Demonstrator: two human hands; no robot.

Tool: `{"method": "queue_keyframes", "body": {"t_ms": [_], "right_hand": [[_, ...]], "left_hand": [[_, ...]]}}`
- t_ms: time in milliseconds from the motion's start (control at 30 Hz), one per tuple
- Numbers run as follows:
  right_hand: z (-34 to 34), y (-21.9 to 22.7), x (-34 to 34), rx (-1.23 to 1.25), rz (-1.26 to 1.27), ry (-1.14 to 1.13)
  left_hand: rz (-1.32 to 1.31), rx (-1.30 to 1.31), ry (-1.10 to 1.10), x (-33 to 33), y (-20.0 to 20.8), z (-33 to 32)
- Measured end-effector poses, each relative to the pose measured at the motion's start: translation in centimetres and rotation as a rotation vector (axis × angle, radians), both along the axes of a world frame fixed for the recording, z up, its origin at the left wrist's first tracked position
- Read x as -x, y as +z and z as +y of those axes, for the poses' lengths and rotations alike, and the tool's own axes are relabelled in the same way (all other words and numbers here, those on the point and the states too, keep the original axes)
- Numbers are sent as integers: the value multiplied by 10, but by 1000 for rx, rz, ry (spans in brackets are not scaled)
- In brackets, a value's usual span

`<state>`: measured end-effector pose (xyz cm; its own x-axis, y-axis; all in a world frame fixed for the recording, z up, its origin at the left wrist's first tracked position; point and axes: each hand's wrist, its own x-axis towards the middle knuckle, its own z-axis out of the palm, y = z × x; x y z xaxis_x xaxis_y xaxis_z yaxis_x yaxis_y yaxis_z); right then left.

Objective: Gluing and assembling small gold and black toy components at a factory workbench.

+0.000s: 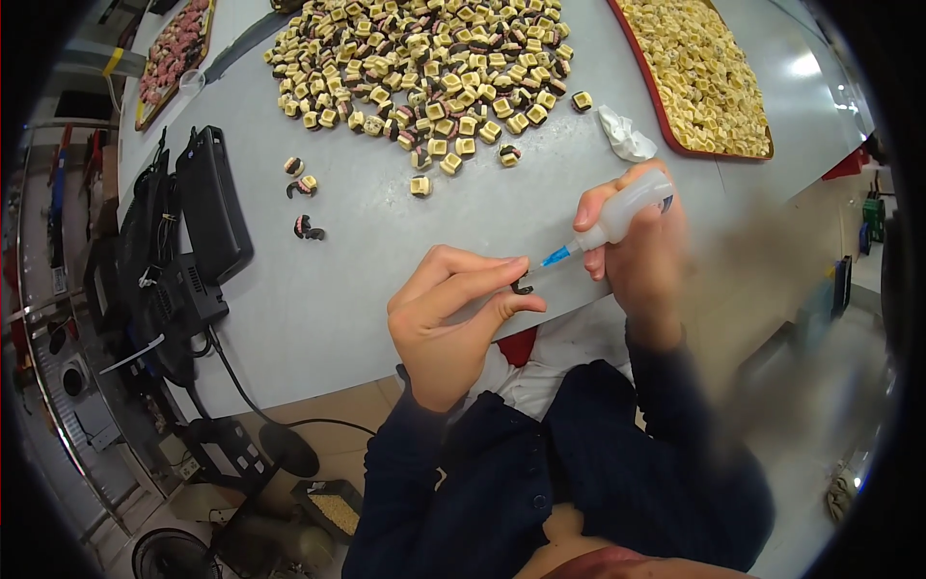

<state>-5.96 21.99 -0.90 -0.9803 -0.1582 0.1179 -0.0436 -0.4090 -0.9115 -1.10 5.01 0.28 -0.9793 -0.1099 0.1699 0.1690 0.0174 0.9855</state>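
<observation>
Between the thumb and fingers of my left hand point(449, 314) is a small black curved piece point(522, 286). My right hand point(644, 251) is wrapped round a translucent white squeeze bottle point(632, 206), tilted down to the left. Its blue needle tip point(556, 256) points at the black piece, close to or touching it; I cannot tell which. Farther left on the table lie loose black-and-pink curved pieces point(308, 229). A large pile of small cream, black and pink parts point(424, 72) covers the far middle of the table.
A red-rimmed tray point(694, 151) full of cream pieces stands at the far right, with a crumpled white tissue point(625, 135) beside it. Pink pieces fill another tray point(174, 58) at the far left. Black boxy devices point(214, 198) and cables line the table's left edge.
</observation>
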Motion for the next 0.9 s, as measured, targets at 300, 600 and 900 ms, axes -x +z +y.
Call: {"method": "queue_keyframes", "body": {"t_ms": [300, 600, 900], "right_hand": [[4, 4, 1, 29, -50, -146], [9, 11, -6, -218, 206, -115], [17, 12, -1, -720, 236, -56]], "left_hand": [[-49, 80, 138, -1, 2, -4], [67, -85, 140, -11, -9, -8], [41, -119, 111, -9, -6, -8]]}}
